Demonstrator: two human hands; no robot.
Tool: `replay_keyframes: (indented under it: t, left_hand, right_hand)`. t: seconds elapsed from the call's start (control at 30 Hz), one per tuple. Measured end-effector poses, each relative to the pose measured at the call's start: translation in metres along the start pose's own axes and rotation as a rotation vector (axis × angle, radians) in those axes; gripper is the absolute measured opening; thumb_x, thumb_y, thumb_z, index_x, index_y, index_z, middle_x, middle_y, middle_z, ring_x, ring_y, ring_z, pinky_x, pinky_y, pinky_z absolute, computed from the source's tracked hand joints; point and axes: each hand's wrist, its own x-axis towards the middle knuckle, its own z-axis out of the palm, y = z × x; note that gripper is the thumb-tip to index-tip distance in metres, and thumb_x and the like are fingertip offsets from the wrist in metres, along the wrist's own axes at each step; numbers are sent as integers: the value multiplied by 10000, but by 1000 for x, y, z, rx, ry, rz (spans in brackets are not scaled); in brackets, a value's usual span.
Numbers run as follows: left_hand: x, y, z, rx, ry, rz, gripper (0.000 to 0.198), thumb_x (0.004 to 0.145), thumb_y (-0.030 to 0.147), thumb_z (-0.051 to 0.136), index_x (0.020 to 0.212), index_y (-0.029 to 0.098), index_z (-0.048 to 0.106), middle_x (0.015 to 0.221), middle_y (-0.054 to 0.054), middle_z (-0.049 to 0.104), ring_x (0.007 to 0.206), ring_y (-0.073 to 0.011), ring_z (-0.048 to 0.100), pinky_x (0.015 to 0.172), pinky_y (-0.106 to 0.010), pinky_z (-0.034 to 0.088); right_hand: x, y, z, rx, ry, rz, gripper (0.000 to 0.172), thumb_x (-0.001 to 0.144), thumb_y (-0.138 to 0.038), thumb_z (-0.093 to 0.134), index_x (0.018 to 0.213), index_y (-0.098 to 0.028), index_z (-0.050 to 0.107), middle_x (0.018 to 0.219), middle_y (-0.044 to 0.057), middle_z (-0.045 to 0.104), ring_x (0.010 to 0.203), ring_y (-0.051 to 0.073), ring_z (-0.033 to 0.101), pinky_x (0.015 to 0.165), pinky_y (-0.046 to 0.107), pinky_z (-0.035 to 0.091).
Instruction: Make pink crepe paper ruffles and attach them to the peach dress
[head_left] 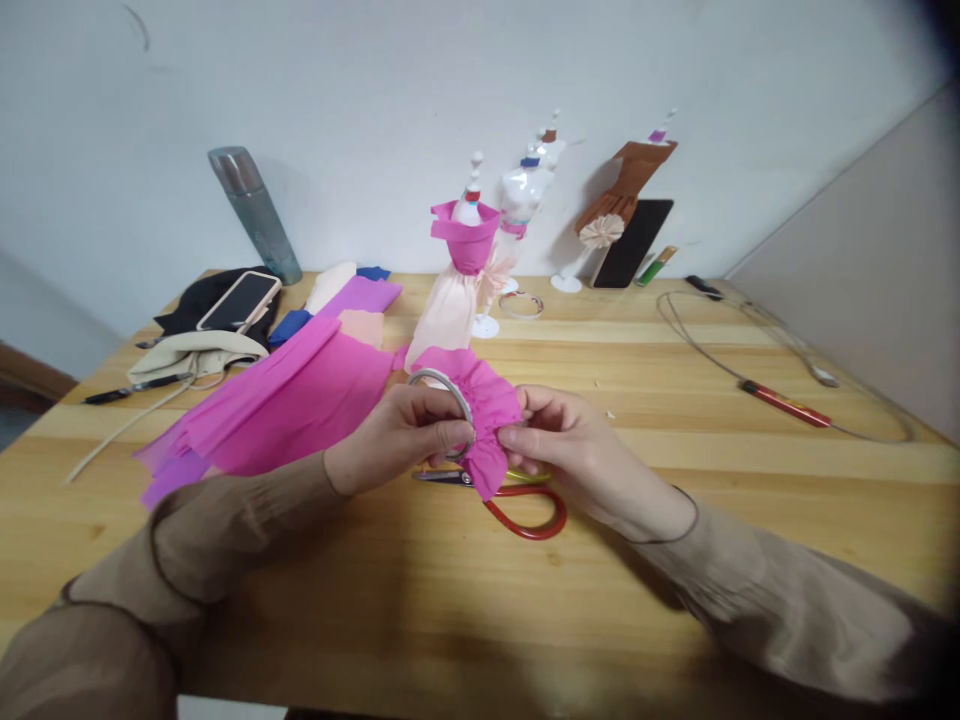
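Left hand (397, 432), in from eight o'clock, thumb clamped on grey ring (456, 389); right hand (574, 438), from four o'clock, pinching gathered pink ruffle (489, 398) at its edge.

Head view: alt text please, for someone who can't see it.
The left hand grips a grey ring against a ruffled pink piece, which the right hand pinches, above scissors on a wooden table. Pink sheets lie to the left; small mannequins stand behind.
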Motion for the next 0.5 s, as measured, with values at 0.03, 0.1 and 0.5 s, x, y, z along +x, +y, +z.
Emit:
replay_keyframes:
  t: [0.03,0.1,0.5]
  left_hand:
    - [0,-1,0,-10,3,-14,235,798,234,602,593,129,559,499,41,493,437,-44,417,423,-163,335]
    - [0,-3,0,-31,11,-35,248,803,250,610,592,130,559,491,41,492,438,-48,425,428,-167,344]
    - [0,-19,-5,-183,-34,-87,351,816,385,669,603,127,563,477,22,525,423,-62,435,432,-196,334]
  right_hand:
    - [0,0,0,21,0,32,223,694,-278,778,720,-154,594,563,-52,546,450,44,405,446,187,297]
    - [0,-1,1,66,-12,88,212,685,-258,776,726,-154,596,569,-52,559,448,40,412,449,182,295]
    - [1,0,2,233,-24,129,180,707,-250,749,797,-165,619,557,-58,538,443,44,401,446,178,317]
